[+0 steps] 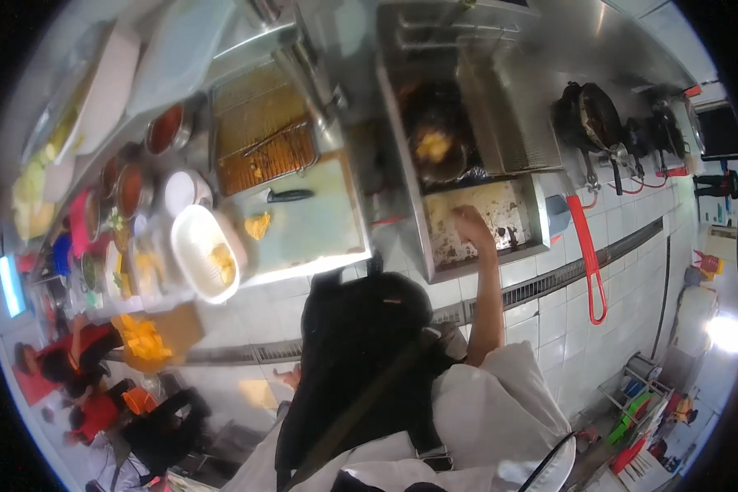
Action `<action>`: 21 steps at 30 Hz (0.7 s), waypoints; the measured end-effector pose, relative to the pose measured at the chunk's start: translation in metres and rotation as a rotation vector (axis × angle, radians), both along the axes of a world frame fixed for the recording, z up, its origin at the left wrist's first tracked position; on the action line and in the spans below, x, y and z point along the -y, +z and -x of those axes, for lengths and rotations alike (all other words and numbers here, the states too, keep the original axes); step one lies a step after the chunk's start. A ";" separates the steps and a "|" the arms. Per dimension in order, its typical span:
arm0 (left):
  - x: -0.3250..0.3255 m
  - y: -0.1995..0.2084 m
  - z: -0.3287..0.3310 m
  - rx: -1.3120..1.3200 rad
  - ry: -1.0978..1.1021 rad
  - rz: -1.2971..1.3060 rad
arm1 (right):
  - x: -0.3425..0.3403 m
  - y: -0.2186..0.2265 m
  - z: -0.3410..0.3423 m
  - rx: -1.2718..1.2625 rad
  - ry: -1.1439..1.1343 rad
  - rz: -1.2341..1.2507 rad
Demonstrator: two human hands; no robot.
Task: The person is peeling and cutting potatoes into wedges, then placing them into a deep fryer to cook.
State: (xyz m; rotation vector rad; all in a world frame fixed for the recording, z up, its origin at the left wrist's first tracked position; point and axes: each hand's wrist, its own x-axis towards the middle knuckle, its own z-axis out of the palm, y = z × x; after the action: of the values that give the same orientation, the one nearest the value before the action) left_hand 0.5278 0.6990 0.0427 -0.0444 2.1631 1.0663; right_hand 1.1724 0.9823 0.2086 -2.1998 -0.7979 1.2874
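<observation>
A: Where's the right hand [471, 225]?

B: Out over the metal tray [523, 215] beside the fryer [435, 143], at the tray's left part. The fingers are curled into a loose fist; whether this grip has anything in it, I cannot tell

A: And the tray?

B: Shallow, stained and crumbed, at the near end of the steel fryer unit. Just beyond it the dark pot of the fryer holds something yellow [432, 146] in oil. A wire basket [507, 115] lies to the right of the pot

A: The left hand?

B: Not in view. A black bag [361, 361] on a strap covers the middle of the picture, over white clothing

A: What's left of the fryer?

B: A pale green board [316, 225] on the worktop, with a black-handled knife [279, 196] and a small yellow piece [257, 225] on it. Beyond the board, a grill rack [264, 135] with browned bits. At the board's left edge, a white oval tub [198, 246] with yellow pieces inside

A: Further left?

B: Round pots of red sauce [166, 129] and other small containers, too blurred to tell apart. Below them a pile of orange-yellow pieces [143, 338]

A: And to the right?

B: Dark pans [596, 119] on burners, well apart from the hand. A red looped handle [588, 254] hangs down the white tiled front. Other people in red [82, 353] are at the lower left
</observation>
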 end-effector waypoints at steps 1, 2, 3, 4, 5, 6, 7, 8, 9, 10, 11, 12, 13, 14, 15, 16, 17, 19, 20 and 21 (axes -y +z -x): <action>0.004 0.002 -0.001 -0.011 -0.014 0.017 | 0.001 0.005 -0.002 -0.074 -0.018 -0.013; 0.001 -0.001 -0.004 -0.015 -0.020 0.021 | 0.002 0.008 -0.005 -0.150 -0.035 -0.027; -0.003 -0.003 -0.008 -0.014 -0.029 0.024 | 0.012 0.003 -0.005 -0.144 -0.045 -0.026; -0.012 -0.008 -0.011 -0.013 -0.041 0.017 | 0.015 -0.007 -0.004 -0.195 -0.076 -0.135; -0.012 -0.007 -0.012 -0.015 -0.047 0.021 | 0.019 -0.016 -0.005 -0.246 -0.106 -0.244; -0.010 -0.004 -0.011 -0.024 -0.047 0.025 | 0.017 -0.017 -0.004 -0.249 -0.104 -0.257; -0.014 -0.005 -0.011 -0.033 -0.048 0.021 | 0.014 -0.018 -0.004 -0.198 -0.069 -0.154; -0.018 -0.006 -0.010 -0.043 -0.048 0.013 | 0.009 -0.020 -0.004 -0.146 -0.034 -0.051; -0.021 -0.005 -0.011 -0.035 -0.060 0.017 | 0.008 -0.026 -0.010 -0.142 -0.042 -0.053; -0.024 -0.006 -0.013 -0.031 -0.076 0.016 | 0.006 -0.036 -0.016 -0.099 -0.003 -0.154; -0.026 -0.005 -0.014 -0.028 -0.087 0.015 | 0.009 -0.044 -0.022 -0.056 0.037 -0.255; -0.025 -0.003 -0.011 -0.039 -0.082 0.014 | 0.007 -0.042 -0.014 -0.071 0.041 -0.257; -0.027 -0.004 -0.009 -0.047 -0.084 0.011 | -0.001 -0.032 -0.007 -0.051 0.054 -0.099; -0.027 -0.003 -0.007 -0.063 -0.080 0.007 | -0.008 -0.026 -0.001 -0.031 0.067 0.059; -0.028 -0.003 -0.008 -0.063 -0.085 0.003 | -0.006 -0.028 -0.003 -0.031 0.059 0.056; -0.030 -0.003 -0.009 -0.061 -0.095 0.003 | -0.001 -0.037 -0.008 -0.076 0.045 0.012; -0.033 -0.003 -0.009 -0.066 -0.103 0.002 | 0.003 -0.046 -0.011 -0.122 0.031 -0.032; -0.040 -0.003 -0.015 -0.054 -0.134 0.003 | 0.018 -0.085 -0.020 -0.098 -0.039 -0.192; -0.045 -0.003 -0.017 -0.049 -0.143 -0.003 | 0.019 -0.096 -0.023 -0.078 -0.092 -0.367; -0.048 -0.004 -0.015 -0.061 -0.137 -0.008 | 0.010 -0.091 -0.021 -0.086 -0.091 -0.378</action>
State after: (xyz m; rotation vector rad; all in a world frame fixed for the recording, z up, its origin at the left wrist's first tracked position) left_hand 0.5428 0.7470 0.0392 0.1395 2.1814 1.0097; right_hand 1.1937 0.9727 0.1178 -1.8469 -0.8217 1.0780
